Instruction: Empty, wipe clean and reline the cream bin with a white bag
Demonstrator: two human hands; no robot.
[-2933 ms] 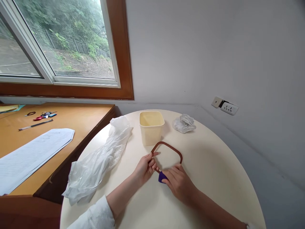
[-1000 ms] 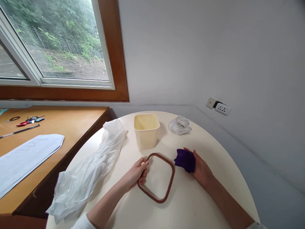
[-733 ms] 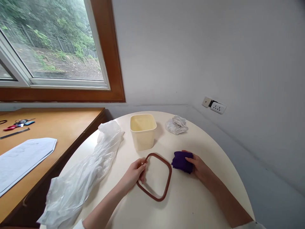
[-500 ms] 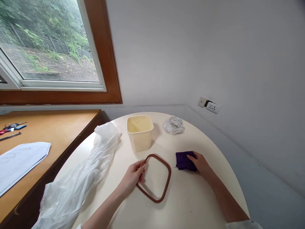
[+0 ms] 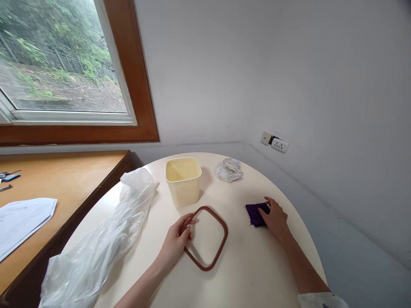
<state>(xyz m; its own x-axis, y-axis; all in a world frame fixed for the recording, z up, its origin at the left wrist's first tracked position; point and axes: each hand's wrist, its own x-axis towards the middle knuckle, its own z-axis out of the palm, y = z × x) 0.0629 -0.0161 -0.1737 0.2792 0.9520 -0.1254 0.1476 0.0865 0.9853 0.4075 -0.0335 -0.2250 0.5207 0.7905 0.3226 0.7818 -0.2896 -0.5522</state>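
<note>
My left hand (image 5: 177,234) grips the left side of a brown rounded-square ring (image 5: 225,233), its fingers closed around the thin rim. The ring lies at a slight tilt over the white table, just in front of a pale yellow plastic bin (image 5: 184,192). On the right, my right hand (image 5: 276,217) is on the right end of a folded dark purple cloth (image 5: 254,214). Its thumb rests on the cloth and its index finger arches above the far edge. The other fingertips are hidden.
A long crumpled clear plastic bag (image 5: 112,239) covers the left of the round table (image 5: 237,265). Another crumpled bag (image 5: 229,170) lies behind the cloth. Beside the table stands a wooden desk (image 5: 80,167) with papers (image 5: 25,218). A wall socket (image 5: 280,145) is at right.
My right hand has slid the purple cloth to the right, away from the ring. The left hand keeps its grip on the ring. The whole view has shifted slightly.
</note>
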